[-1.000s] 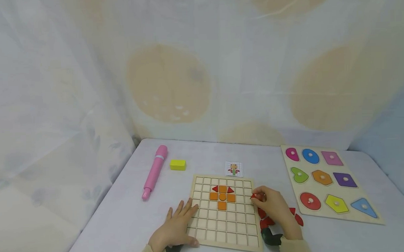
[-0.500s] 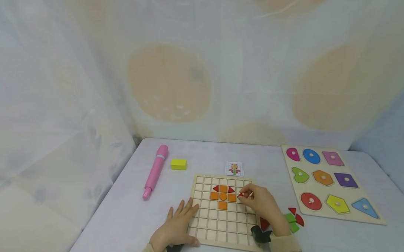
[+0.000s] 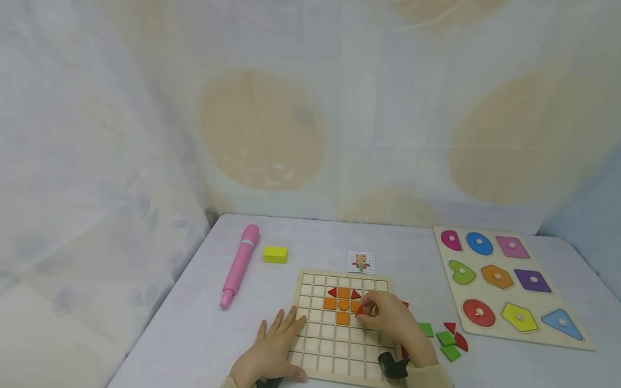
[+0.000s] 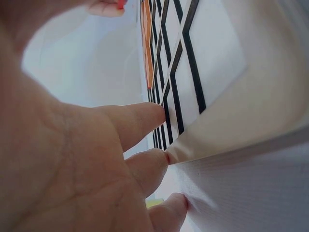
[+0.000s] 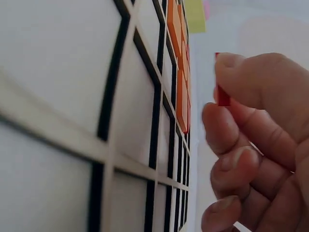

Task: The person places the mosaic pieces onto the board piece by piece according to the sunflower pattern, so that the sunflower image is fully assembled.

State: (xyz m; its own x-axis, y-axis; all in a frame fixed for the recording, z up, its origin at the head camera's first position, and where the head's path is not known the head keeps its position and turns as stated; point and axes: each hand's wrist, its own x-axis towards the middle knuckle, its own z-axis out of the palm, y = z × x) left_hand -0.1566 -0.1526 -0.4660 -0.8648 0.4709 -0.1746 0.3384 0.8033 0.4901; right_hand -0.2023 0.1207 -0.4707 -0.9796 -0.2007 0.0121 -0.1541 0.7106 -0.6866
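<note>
grid board [image 3: 326,347] carries, in its upper middle cells, four orange squares [image 3: 343,318] around an orange disc [image 3: 343,304], with red triangles [image 3: 332,292] in the cells on either side of the top square; rows of bare cells lie below. to the right, a puzzle board [image 3: 537,304] holds nine knobbed shapes [image 3: 497,277], each in its own place. the right hand [image 3: 392,317] pinches a small red piece [image 5: 223,96] between thumb and fingers, above the grid board beside the rightmost orange square and, in the right wrist view, apart from the surface. the left hand [image 3: 267,352] lies spread at the grid board's left edge, fingers straight and gripping nothing, well apart from the red piece. loose green pieces [image 3: 451,353] lie on the table between the two boards.
</note>
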